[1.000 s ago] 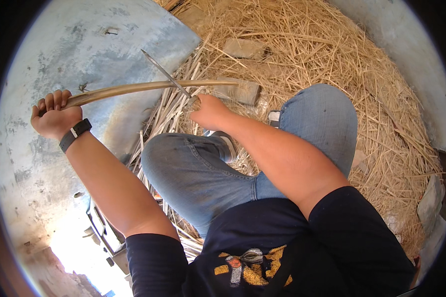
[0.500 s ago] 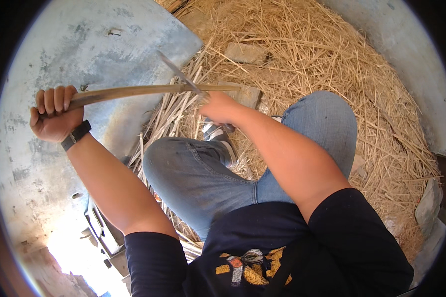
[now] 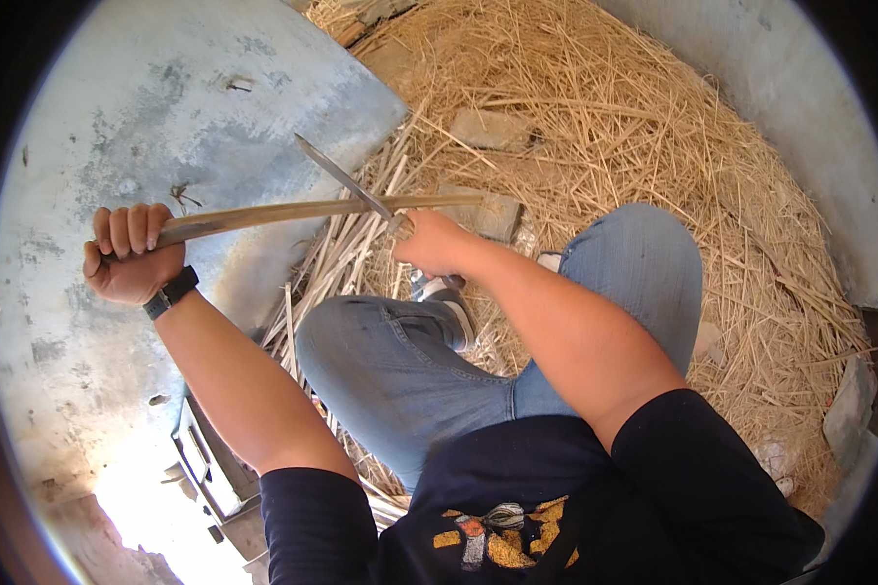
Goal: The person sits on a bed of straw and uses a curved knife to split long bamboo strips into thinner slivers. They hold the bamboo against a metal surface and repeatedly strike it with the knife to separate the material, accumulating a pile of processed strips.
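A long, slightly curved bamboo strip (image 3: 273, 213) runs across in front of me. My left hand (image 3: 135, 253) is closed round its left end, a dark band on the wrist. My right hand (image 3: 434, 242) grips a knife (image 3: 339, 174) by its handle, which is mostly hidden in the fingers. The narrow blade points up and to the left and crosses the strip just left of that hand; whether it cuts into the strip I cannot tell. Beyond the right hand, the strip's right end lies over a flat block (image 3: 500, 218) on the ground.
Loose straw-like shavings (image 3: 634, 127) cover the floor ahead and to the right. Cut strips (image 3: 346, 239) lie in a heap beside a bluish wall (image 3: 117, 127). A flat stone (image 3: 491, 129) sits among the shavings. My bent knees (image 3: 390, 361) are close below the hands.
The view has shifted a little, so hands and strip appear lower. My left hand has come slightly nearer and to the right. The blade, blurred before, is now sharp. Both grips are unchanged.
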A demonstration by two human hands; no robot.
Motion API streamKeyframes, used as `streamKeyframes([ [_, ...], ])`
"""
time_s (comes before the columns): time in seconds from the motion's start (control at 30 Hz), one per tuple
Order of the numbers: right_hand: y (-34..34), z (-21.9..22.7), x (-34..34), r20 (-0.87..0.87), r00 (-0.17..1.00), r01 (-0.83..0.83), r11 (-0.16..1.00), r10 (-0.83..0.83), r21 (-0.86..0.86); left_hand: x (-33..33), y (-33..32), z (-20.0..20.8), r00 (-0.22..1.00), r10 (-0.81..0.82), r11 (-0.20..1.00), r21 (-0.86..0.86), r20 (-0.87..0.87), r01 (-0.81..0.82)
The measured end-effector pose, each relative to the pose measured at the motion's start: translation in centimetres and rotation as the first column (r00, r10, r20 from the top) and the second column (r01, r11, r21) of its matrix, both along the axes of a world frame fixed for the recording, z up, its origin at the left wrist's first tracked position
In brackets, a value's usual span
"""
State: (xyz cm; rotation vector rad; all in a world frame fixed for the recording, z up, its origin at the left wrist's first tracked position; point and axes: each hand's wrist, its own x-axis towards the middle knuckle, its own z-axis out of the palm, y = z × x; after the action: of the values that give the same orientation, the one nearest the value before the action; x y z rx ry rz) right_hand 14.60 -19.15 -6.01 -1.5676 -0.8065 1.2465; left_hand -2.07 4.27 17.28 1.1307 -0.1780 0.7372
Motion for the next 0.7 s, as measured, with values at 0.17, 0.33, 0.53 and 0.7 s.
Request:
streamKeyframes([
  [0.17,0.1,-0.4,0.1,-0.011,1.000,-0.007,0.999,0.007,-0.040,-0.1,0.5,-0.8,0.995,-0.096,0.995,0.034,0.037,0.094],
  [0.33,0.4,-0.7,0.1,-0.019,1.000,-0.013,0.999,0.012,-0.035,-0.1,-0.1,-0.6,0.997,-0.068,0.998,0.022,0.043,0.067],
  [0.53,-0.3,0.4,-0.1,0.020,0.998,0.067,0.998,-0.067,-0.004,0.3,-1.4,-0.4,0.997,-0.062,0.997,0.039,0.047,0.061],
  [0.7,0.7,-2.1,-0.7,0.077,0.991,0.111,0.994,-0.113,0.023,0.9,-2.6,-0.3,0.997,-0.063,0.997,0.052,0.047,0.061],
])
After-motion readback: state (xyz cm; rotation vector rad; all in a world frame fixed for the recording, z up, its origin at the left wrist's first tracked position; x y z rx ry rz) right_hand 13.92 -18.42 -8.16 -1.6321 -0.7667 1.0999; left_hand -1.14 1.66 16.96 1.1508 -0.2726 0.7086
